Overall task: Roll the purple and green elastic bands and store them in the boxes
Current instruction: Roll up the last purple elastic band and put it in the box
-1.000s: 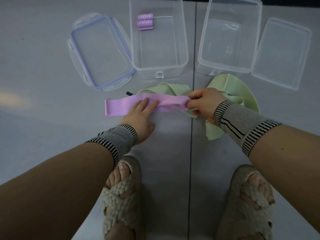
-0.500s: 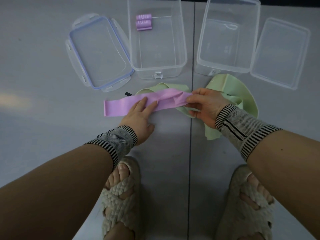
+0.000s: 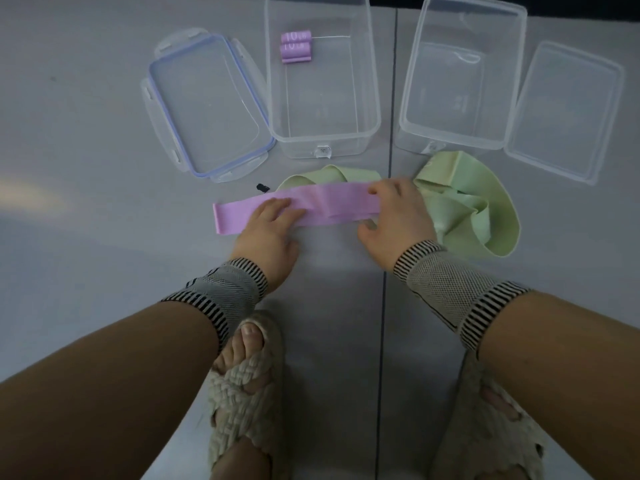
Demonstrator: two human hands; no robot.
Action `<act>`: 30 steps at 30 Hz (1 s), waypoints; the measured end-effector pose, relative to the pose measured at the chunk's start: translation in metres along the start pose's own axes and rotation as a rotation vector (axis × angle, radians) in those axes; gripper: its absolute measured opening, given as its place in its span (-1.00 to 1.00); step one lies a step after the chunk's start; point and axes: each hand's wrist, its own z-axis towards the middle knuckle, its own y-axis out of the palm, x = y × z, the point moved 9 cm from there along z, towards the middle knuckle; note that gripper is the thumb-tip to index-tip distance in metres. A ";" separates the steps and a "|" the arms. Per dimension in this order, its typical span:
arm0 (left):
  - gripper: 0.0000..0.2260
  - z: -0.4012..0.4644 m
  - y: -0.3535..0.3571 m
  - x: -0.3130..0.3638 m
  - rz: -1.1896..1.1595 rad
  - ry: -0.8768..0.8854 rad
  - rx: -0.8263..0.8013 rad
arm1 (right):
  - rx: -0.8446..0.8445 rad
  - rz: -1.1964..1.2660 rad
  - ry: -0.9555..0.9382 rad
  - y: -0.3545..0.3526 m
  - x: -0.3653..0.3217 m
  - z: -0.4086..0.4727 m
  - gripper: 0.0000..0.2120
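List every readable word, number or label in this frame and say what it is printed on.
"10", then small blurred letters: on the upper rolled purple elastic band in the left clear plastic box.
"10" again, top partly cut off: on the lower rolled purple band.
Nothing else readable.

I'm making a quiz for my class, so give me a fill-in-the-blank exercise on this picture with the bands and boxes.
1. The left hand presses flat on the ____ band.
2. The rolled bands lie in the ____ box.
3. The loose ____ bands lie beside the right hand.
4. The blue-rimmed lid lies ____ of that box.

Missing words: purple; left; green; left
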 end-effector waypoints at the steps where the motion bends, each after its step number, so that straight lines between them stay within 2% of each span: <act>1: -0.60 -0.003 -0.015 -0.015 -0.008 -0.078 0.100 | -0.046 0.003 -0.070 0.007 -0.013 -0.001 -0.53; 3: -0.71 -0.013 -0.041 -0.059 -0.061 -0.344 0.244 | -0.166 -0.005 -0.172 0.025 -0.038 -0.005 -0.48; 5: -0.73 -0.029 -0.060 -0.104 -0.163 -0.653 0.332 | -0.239 -0.001 -0.209 0.041 -0.057 -0.009 -0.45; 6: -0.70 -0.036 -0.062 -0.120 -0.193 -0.763 0.339 | -0.257 0.014 -0.205 0.047 -0.064 -0.009 -0.45; 8: -0.64 -0.039 -0.056 -0.134 -0.184 -0.857 0.246 | -0.261 0.043 -0.182 0.055 -0.072 -0.008 -0.46; 10: -0.66 -0.035 -0.042 -0.135 -0.155 -0.841 0.128 | -0.260 0.058 -0.156 0.059 -0.074 -0.006 -0.48; 12: -0.80 -0.030 -0.034 -0.132 -0.137 -0.809 0.072 | -0.257 0.074 -0.139 0.061 -0.073 -0.005 -0.50; 14: -0.93 -0.027 -0.034 -0.131 -0.137 -0.788 0.069 | -0.243 0.092 -0.129 0.060 -0.070 -0.003 -0.53; 16: -0.96 -0.026 -0.040 -0.127 -0.162 -0.767 0.101 | -0.222 0.109 -0.126 0.056 -0.068 -0.003 -0.57; 20: -0.86 -0.024 -0.056 -0.097 -0.474 -0.679 0.168 | -0.183 0.206 -0.151 0.042 -0.073 -0.004 -0.63; 25: -0.91 -0.004 -0.094 0.001 -0.749 -0.406 0.062 | -0.153 0.505 -0.151 -0.009 -0.091 -0.002 -0.52; 28: -0.94 0.009 -0.123 0.061 -0.816 -0.256 -0.017 | -0.057 0.660 -0.149 -0.065 -0.095 0.002 -0.81; 30: -0.95 0.017 -0.148 0.082 -0.844 -0.223 0.018 | -0.042 0.852 -0.039 -0.099 -0.084 0.006 -0.92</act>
